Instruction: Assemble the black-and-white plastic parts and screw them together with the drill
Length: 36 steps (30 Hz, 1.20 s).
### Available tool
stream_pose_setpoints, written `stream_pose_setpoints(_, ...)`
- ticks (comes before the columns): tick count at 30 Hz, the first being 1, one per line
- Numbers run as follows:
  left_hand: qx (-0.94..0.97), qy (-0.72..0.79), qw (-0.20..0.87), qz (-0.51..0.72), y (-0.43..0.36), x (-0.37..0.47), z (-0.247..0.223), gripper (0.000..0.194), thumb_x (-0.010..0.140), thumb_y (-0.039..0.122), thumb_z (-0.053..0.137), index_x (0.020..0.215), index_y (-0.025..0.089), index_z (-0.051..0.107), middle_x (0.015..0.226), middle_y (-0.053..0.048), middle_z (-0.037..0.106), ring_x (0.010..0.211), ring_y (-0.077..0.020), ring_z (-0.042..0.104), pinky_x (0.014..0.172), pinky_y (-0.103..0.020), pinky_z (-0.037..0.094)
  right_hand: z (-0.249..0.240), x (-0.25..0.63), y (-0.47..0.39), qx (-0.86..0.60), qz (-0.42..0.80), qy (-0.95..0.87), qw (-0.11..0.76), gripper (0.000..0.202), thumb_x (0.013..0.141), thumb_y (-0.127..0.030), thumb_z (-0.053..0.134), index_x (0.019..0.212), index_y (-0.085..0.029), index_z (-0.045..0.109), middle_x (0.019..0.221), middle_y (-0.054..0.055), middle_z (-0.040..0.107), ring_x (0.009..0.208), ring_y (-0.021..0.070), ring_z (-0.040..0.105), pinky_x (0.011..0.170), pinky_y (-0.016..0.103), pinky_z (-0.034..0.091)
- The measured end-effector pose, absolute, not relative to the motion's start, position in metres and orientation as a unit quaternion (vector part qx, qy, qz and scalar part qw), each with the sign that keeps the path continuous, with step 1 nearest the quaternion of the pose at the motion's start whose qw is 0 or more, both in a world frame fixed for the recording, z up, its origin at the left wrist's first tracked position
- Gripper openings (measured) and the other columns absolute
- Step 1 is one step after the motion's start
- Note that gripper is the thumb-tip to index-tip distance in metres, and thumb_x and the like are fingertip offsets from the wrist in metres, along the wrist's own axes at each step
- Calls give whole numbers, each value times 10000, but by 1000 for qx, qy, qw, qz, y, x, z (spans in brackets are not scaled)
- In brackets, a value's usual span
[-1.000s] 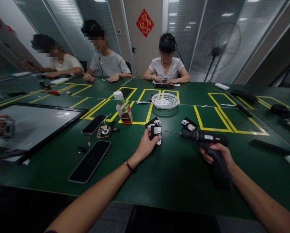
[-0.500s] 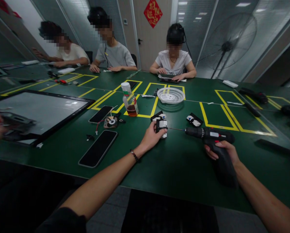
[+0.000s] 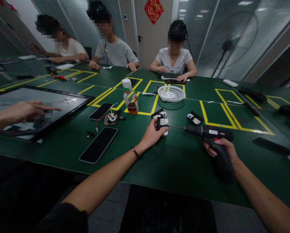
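Note:
My left hand (image 3: 154, 133) is closed around a small black-and-white part (image 3: 163, 122) on the table, thumb and fingers pinching its sides. My right hand (image 3: 224, 152) grips the handle of a black cordless drill (image 3: 214, 133), which lies level and points left. Its long thin bit (image 3: 176, 127) reaches to the edge of the part in my left hand; whether it sits in a screw is too small to tell. Just behind my left fingers lies a similar black-and-white piece (image 3: 158, 113). Another such piece (image 3: 194, 117) rests beyond the drill's chuck.
A bottle (image 3: 131, 102) of reddish liquid, a white basket (image 3: 171, 94) and a small motor-like part (image 3: 111, 118) stand ahead. Two phones lie left, the nearer phone (image 3: 98, 145) close to my forearm. Another person's hand (image 3: 25, 111) reaches over a framed panel (image 3: 84, 100). Three people sit opposite.
The neighbour's hand at the left has moved inward over the panel, with a finger stretched out. My hands, the drill and the small part keep nearly the same places; the view has shifted slightly.

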<state>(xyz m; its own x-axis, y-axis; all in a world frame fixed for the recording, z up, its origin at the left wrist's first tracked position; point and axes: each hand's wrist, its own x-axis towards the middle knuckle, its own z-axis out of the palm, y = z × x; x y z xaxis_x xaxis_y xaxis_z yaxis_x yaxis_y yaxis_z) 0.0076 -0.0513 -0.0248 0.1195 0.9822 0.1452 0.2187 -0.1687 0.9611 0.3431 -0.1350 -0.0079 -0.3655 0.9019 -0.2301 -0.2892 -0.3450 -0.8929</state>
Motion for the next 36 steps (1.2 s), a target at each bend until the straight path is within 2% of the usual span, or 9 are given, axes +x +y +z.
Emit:
stream_pose_setpoints(8,603,501,424,453,-49,5,-29,558,799,464,727,1235,168,542,1145,-150,694,963,-259,684,856,-415,545,-6,342,-135,-391,714,-408,414,296,796,-386,561,835,-124,693,552,59,537,486,179,440,486,324,399)
stream_pose_setpoints(15,603,506,422,450,-52,6,-26,594,774,471,749,1247,177,543,1171,-153,682,1029,-277,669,917,-439,524,-5,339,-135,-381,713,-397,435,273,788,-339,544,850,-123,701,686,97,619,472,154,422,473,317,376)
stream_pose_setpoints(22,620,503,407,443,-52,6,-27,603,778,499,741,1255,191,537,1174,-139,684,1025,-277,669,921,-436,515,-6,340,-134,-387,708,-407,428,278,789,-352,546,828,-127,704,628,84,595,472,164,416,477,322,370)
stream_pose_setpoints(27,620,513,395,443,-51,6,-28,633,768,503,746,1267,176,534,1192,-160,668,1052,-288,657,928,-450,506,-5,340,-134,-384,715,-396,429,276,781,-339,557,853,-117,703,672,97,625,476,159,436,480,319,375)
stream_pose_setpoints(31,631,517,368,446,-53,6,-25,618,760,480,752,1259,181,544,1170,-155,669,1037,-287,653,921,-448,501,-5,339,-134,-394,716,-392,424,261,788,-342,556,828,-124,694,676,102,632,482,163,447,483,325,387)
stream_pose_setpoints(36,634,546,302,458,-56,2,-19,691,660,441,834,1252,211,560,1099,-136,679,1002,-306,647,947,-476,472,-4,338,-135,-394,719,-388,422,249,786,-325,554,821,-119,687,683,109,638,481,162,457,478,326,402)
